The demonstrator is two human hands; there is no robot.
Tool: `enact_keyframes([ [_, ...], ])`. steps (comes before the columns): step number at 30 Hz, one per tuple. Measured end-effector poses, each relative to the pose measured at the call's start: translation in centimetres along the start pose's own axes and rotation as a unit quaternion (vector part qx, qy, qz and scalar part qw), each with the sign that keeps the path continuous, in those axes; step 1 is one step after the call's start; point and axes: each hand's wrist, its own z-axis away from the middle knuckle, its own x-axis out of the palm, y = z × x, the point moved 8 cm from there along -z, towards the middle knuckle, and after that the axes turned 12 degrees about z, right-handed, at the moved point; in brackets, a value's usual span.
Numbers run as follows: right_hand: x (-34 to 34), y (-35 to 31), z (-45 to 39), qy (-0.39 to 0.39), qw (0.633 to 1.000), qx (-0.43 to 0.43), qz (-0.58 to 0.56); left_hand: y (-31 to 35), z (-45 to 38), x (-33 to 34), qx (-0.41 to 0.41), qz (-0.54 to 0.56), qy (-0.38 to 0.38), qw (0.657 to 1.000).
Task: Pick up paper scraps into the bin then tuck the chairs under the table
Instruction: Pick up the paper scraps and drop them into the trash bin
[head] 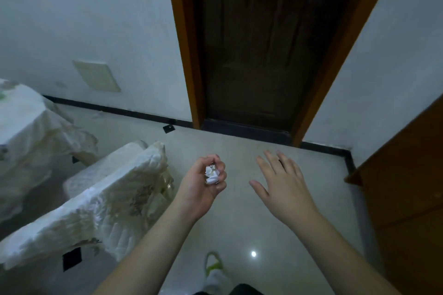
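My left hand (203, 182) is curled around a crumpled white paper scrap (212, 174), held above the pale tiled floor. To its right my right hand (281, 179) is spread flat, fingers apart, holding nothing. A chair (96, 201) draped in a white patterned cover stands at the lower left, just left of my left hand. Behind it, at the left edge, is the table (21, 127) under a similar white cloth. No bin is in view.
A dark wooden door (261, 55) in an orange-brown frame faces me. A brown wooden panel (407, 187) juts in at the right. A dark skirting runs along the white walls. A small black object (169, 127) lies by the skirting. My foot in a green-strapped sandal (214, 268) shows below.
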Motion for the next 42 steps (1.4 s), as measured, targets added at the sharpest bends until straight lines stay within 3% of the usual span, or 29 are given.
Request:
enact_keyframes([
  [7,-2.2,-4.6,-13.4,0.027,0.998,-0.049,0.008,9.0,-8.5,-1.4,0.037,0.017,0.038,0.998],
  [20,-0.2,-6.8,-32.4,-0.011,0.987,-0.16,-0.02,21.1,-23.6,-0.5,0.12,0.011,0.065,0.991],
  [28,0.3,-4.6,-47.5,-0.005,0.973,-0.227,-0.028,25.1,-33.8,-0.6,0.142,0.032,0.167,0.975],
  [32,-0.7,-5.3,-53.8,0.013,0.96,-0.278,-0.033,27.7,-37.6,1.1,0.17,0.013,0.168,0.971],
  [42,-0.9,-9.4,-62.2,0.015,0.943,-0.324,-0.072,32.4,-41.7,-0.9,0.208,0.059,0.248,0.944],
])
